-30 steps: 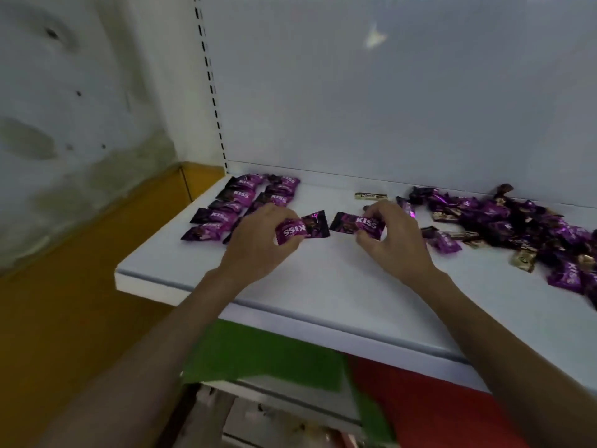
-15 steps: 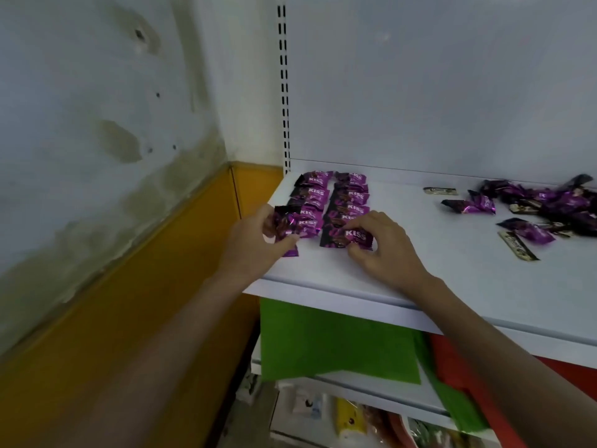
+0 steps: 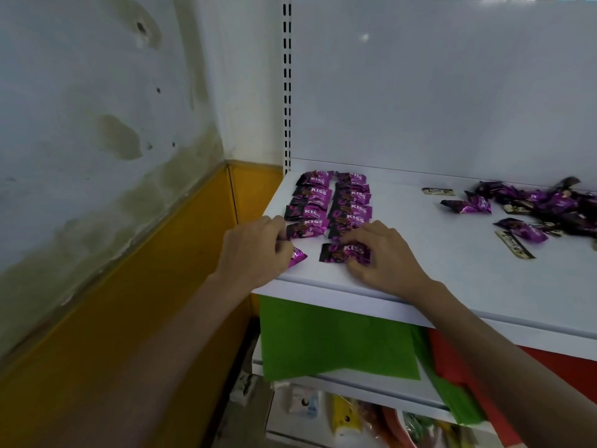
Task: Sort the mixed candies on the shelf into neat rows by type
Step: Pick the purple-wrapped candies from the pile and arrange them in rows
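Two neat rows of purple KISS candies (image 3: 332, 202) lie at the left end of the white shelf (image 3: 436, 286). My left hand (image 3: 256, 250) curls round a purple candy (image 3: 297, 255) at the front of the left row; only the wrapper's tip shows. With my right hand (image 3: 384, 253) I pinch the right end of another KISS candy (image 3: 342, 252), flat at the front of the right row. A mixed heap of purple and dark candies (image 3: 549, 205) lies at the right.
Loose pieces lie between rows and heap: a purple candy (image 3: 468, 206), another purple one (image 3: 523, 229) and two slim dark-and-gold bars (image 3: 437, 191), (image 3: 515, 244). A stained wall with a yellow base is on the left. Green and red sheets (image 3: 339, 341) hang below the shelf edge.
Both hands carried their KISS candies left from mid-shelf to the front ends of the two rows. The right candy now lies flat, apart from the row behind it. The view swung left.
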Tool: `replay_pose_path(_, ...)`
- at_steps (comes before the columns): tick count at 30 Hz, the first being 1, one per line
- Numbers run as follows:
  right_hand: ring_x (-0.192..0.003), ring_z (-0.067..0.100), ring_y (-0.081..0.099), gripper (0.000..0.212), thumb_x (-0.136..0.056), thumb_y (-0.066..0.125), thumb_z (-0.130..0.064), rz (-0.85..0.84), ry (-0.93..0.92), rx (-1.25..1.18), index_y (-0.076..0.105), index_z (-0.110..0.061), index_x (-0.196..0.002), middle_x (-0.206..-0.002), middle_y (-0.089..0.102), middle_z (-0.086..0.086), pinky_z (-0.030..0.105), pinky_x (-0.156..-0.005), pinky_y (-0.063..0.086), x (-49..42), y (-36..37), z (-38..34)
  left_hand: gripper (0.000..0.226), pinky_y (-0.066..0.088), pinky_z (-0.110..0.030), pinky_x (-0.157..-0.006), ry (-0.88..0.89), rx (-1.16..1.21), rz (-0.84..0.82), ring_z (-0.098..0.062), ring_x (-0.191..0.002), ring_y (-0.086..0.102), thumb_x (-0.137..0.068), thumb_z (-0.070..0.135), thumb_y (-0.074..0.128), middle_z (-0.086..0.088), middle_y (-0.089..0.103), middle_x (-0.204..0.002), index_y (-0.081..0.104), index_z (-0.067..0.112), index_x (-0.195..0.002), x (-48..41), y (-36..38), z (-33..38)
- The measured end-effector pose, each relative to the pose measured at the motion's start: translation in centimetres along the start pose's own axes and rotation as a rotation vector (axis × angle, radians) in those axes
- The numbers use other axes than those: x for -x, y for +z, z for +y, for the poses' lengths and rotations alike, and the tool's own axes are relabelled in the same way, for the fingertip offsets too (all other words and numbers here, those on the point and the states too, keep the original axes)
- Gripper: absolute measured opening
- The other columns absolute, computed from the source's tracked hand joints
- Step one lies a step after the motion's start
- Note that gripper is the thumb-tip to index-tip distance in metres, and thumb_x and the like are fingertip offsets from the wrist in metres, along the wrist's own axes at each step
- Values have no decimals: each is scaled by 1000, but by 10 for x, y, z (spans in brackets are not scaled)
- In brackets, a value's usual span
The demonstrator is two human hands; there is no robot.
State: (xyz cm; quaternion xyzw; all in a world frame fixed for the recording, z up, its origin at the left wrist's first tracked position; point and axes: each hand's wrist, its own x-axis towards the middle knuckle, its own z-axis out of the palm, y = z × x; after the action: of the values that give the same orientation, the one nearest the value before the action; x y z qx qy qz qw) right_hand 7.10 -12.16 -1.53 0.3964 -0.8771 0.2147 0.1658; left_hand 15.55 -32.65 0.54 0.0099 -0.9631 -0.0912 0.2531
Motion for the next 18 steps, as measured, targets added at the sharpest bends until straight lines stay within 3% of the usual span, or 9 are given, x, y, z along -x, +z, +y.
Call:
replay_pose_path(3, -79, 25, 58, 39, -68, 46, -37, 29, -16, 25, 68, -13, -90, -85, 65, 4, 32, -63, 45, 2, 0, 2, 16, 34, -23, -65, 197, 64, -77, -20, -84, 53, -73, 14, 56, -4, 58, -91, 62, 12, -87, 1, 3, -10)
replay_pose_path(6, -77, 23, 56, 37, -68, 48, -36, 49, -23, 34, 67, -13, -89, -83, 65, 3, 28, -63, 39, 4, -1, 2, 23, 37, -23, -76, 149, 143, -170, -17, -98, 50, -80, 14, 59, -1, 59, -107, 60, 16, -103, 2, 9, -11)
replay_pose_path(11, -74, 21, 54, 30, -70, 53, -33, 55, -23, 15, 67, -14, -87, -79, 64, 0, 27, -65, 34, 6, -2, 2, 28, 37, -20, -77, 159, 191, -116, -15, -106, 49, -88, 20, 57, -1, 58, -114, 61, 17, -115, 2, 16, -4)
replay_pose_path(18, -77, 23, 56, 22, -70, 63, -25, 43, 26, 12, 68, -13, -87, -80, 66, 3, 28, -66, 37, 5, -2, 1, 26, 36, -20, -75, 183, 148, -104, -18, -103, 51, -88, 16, 57, -3, 59, -113, 61, 16, -114, -4, 20, -4)
